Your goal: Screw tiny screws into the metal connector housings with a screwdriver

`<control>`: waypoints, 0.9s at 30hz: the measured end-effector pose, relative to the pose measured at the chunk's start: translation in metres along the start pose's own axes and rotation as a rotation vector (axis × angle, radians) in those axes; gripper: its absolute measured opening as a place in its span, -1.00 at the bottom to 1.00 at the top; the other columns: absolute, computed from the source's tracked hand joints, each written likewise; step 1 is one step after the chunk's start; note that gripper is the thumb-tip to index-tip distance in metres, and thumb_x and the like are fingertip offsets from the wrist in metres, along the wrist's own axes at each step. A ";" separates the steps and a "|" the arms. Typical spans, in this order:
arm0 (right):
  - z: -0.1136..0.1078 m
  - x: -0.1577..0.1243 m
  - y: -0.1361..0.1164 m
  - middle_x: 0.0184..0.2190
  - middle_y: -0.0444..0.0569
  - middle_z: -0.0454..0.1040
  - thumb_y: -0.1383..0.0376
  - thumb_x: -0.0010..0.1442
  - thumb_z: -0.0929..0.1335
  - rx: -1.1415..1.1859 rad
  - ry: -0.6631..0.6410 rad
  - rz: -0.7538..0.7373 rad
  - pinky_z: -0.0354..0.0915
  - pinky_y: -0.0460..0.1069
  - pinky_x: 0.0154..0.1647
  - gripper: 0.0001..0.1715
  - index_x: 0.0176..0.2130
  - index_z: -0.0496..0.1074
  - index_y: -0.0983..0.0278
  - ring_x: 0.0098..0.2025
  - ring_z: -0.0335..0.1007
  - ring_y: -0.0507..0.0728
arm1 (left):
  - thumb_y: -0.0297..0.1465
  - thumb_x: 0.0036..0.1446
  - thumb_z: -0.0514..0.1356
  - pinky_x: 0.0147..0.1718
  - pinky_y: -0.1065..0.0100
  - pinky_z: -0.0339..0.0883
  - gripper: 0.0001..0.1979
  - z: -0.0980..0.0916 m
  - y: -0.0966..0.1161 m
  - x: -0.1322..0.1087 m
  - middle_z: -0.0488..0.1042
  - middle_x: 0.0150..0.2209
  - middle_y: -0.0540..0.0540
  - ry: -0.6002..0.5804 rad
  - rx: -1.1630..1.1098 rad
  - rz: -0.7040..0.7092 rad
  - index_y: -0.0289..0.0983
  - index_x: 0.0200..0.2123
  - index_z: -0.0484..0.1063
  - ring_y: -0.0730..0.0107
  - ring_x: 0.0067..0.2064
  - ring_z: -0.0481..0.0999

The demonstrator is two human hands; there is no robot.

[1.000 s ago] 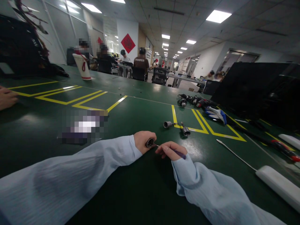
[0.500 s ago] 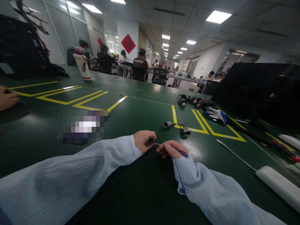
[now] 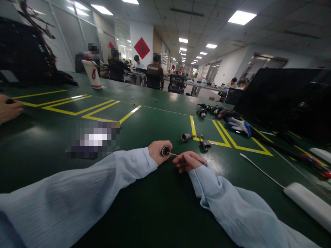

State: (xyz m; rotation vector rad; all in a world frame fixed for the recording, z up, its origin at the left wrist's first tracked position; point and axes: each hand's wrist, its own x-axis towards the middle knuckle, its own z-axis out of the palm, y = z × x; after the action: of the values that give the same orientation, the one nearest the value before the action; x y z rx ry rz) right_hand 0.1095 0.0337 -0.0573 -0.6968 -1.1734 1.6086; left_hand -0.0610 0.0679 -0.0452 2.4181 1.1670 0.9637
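Observation:
My left hand is wrapped around a small round metal socket, its dark open mouth facing back and to the right. Just right of it, my right hand grips a screwdriver with a thin shaft and a purple handle, mostly covered by the palm. The shaft points left, its tip at the socket's mouth; how deep it goes I cannot tell. Beyond the hands lie two similar metal sockets with short stems, one on its side and another nearer the yellow tape.
Another person's hand shows at the left edge. A white cup, a blurred-out flat object, a pile of dark metal parts, a work glove and a white power strip with its cable occupy the green table.
The screwdriver's tip has gone from the socket's lower right side to its mouth. The socket's opening is turned slightly. The other person's hand has moved a little to the right.

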 end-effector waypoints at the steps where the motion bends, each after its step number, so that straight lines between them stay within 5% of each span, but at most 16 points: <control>1: 0.000 0.001 0.001 -0.47 0.00 0.51 0.16 -0.04 0.36 -0.010 0.010 -0.007 0.28 -0.10 -0.57 -0.75 -0.46 0.43 0.32 -0.48 0.37 0.03 | -0.40 -0.12 0.12 -0.54 0.50 0.10 -0.88 0.001 -0.001 0.001 0.23 -0.59 0.08 0.004 -0.004 -0.013 -0.30 -0.57 0.21 0.54 -0.53 0.24; 17: -0.003 0.031 -0.006 -0.44 -0.08 0.52 0.19 -0.06 0.33 -0.457 0.239 -0.166 0.28 -0.06 -0.41 -0.84 -0.47 0.47 0.21 -0.30 0.38 0.13 | -0.44 -0.21 0.18 -0.52 0.46 0.11 -0.89 0.005 -0.015 0.037 0.29 -0.56 0.04 -0.006 0.178 -0.144 -0.29 -0.52 0.28 0.46 -0.49 0.30; 27: -0.011 0.031 0.001 -0.44 -0.02 0.53 0.18 -0.15 0.38 -0.372 0.270 -0.102 0.31 0.04 -0.28 -0.74 -0.42 0.51 0.26 -0.28 0.42 0.19 | -0.41 -0.21 0.20 -0.56 0.48 0.10 -0.88 0.009 -0.019 0.035 0.29 -0.59 0.06 -0.026 0.192 -0.101 -0.29 -0.53 0.30 0.49 -0.54 0.28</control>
State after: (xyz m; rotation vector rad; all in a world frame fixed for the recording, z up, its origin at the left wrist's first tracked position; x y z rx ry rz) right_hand 0.1074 0.0661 -0.0595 -1.0396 -1.2950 1.1773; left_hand -0.0506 0.1072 -0.0459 2.4803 1.4165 0.8206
